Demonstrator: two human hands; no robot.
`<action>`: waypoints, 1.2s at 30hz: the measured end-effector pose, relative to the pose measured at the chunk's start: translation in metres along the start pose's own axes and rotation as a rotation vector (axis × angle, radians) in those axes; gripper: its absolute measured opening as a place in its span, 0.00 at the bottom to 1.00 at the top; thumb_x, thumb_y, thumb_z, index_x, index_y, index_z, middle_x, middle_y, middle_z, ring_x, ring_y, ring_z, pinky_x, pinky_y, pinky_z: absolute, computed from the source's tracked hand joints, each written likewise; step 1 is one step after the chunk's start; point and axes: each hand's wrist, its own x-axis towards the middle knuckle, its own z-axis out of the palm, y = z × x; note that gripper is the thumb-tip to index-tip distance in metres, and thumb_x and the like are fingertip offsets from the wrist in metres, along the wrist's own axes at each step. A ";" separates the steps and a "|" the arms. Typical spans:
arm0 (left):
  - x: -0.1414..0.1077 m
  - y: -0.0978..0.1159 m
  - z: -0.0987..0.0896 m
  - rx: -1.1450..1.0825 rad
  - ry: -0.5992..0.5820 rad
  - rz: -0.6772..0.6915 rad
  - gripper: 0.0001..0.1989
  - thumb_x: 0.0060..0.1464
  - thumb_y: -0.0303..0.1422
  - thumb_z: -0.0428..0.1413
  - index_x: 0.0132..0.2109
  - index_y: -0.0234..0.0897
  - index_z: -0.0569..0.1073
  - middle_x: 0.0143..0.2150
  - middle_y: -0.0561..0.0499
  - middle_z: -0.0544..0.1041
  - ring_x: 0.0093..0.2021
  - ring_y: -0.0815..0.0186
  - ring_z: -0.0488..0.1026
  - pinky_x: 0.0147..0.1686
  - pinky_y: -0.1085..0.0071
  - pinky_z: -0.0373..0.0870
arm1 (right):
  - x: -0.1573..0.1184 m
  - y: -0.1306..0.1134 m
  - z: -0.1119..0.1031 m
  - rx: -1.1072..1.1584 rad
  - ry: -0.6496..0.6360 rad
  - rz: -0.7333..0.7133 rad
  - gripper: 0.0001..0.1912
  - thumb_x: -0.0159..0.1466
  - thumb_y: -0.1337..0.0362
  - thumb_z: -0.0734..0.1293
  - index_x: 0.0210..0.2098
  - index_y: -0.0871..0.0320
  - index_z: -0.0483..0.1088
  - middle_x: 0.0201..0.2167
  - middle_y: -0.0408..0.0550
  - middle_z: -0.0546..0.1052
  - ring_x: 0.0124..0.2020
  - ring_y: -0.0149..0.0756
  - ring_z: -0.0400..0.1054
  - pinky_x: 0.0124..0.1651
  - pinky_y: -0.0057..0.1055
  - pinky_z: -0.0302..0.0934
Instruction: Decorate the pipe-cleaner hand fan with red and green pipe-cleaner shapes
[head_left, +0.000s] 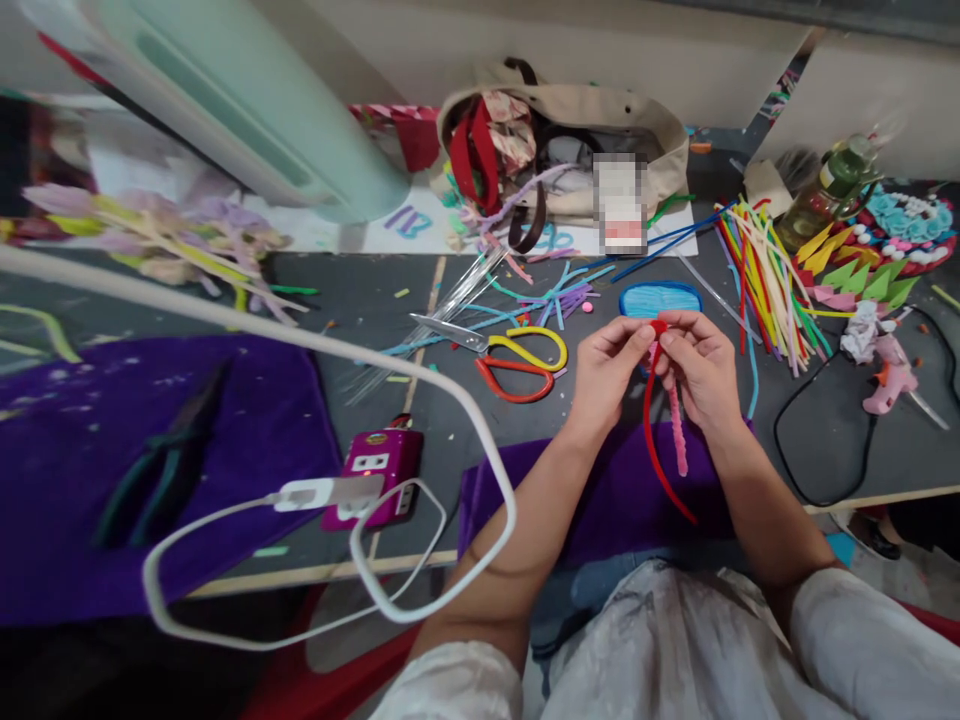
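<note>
Both hands meet over the table's front part, fingertips almost touching. My left hand (611, 358) is closed, pinching a red pipe cleaner (654, 440) near its top. My right hand (701, 360) is closed on the same red pipe cleaner from the other side. Its long end curves down between my forearms. A pink pipe cleaner (679, 430) hangs beside it below my right fingers; its upper end is hidden by them. Just behind the hands lies a blue pipe-cleaner piece (660, 297). Scissors (517, 360) with yellow and orange handles lie left of my left hand.
A bundle of coloured pipe cleaners (772, 285) and a pink glue gun (892, 375) lie to the right. Pliers (169, 450) rest on purple cloth (285, 400) at left. A white cable (480, 420) loops near a purple power socket (379, 470). A canvas bag (652, 120) stands behind.
</note>
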 end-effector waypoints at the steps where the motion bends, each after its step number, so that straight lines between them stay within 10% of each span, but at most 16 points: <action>1: 0.001 0.001 0.000 0.001 0.002 0.005 0.13 0.45 0.42 0.68 0.32 0.37 0.80 0.27 0.53 0.75 0.27 0.73 0.68 0.30 0.74 0.65 | 0.000 0.000 -0.001 -0.009 -0.021 0.006 0.14 0.55 0.58 0.74 0.39 0.56 0.73 0.21 0.36 0.72 0.18 0.24 0.67 0.16 0.19 0.57; 16: 0.010 -0.011 -0.003 -0.003 -0.182 -0.066 0.21 0.34 0.37 0.73 0.39 0.36 0.80 0.35 0.50 0.80 0.34 0.68 0.75 0.36 0.72 0.72 | 0.023 0.001 -0.025 0.199 0.097 0.165 0.14 0.52 0.57 0.75 0.29 0.57 0.69 0.21 0.37 0.74 0.20 0.21 0.66 0.16 0.15 0.54; 25: 0.017 -0.003 -0.011 0.022 0.077 0.041 0.16 0.41 0.43 0.70 0.30 0.34 0.80 0.24 0.52 0.75 0.23 0.73 0.67 0.25 0.76 0.65 | 0.015 0.003 -0.010 0.115 -0.021 0.248 0.15 0.47 0.59 0.77 0.25 0.59 0.70 0.20 0.40 0.75 0.17 0.21 0.63 0.13 0.16 0.51; 36: 0.022 0.001 -0.019 0.001 -0.029 -0.058 0.17 0.38 0.40 0.71 0.33 0.34 0.81 0.24 0.52 0.76 0.23 0.72 0.69 0.26 0.74 0.67 | 0.015 0.012 -0.009 0.021 -0.049 0.197 0.13 0.48 0.61 0.76 0.28 0.60 0.72 0.21 0.40 0.74 0.17 0.20 0.61 0.13 0.16 0.50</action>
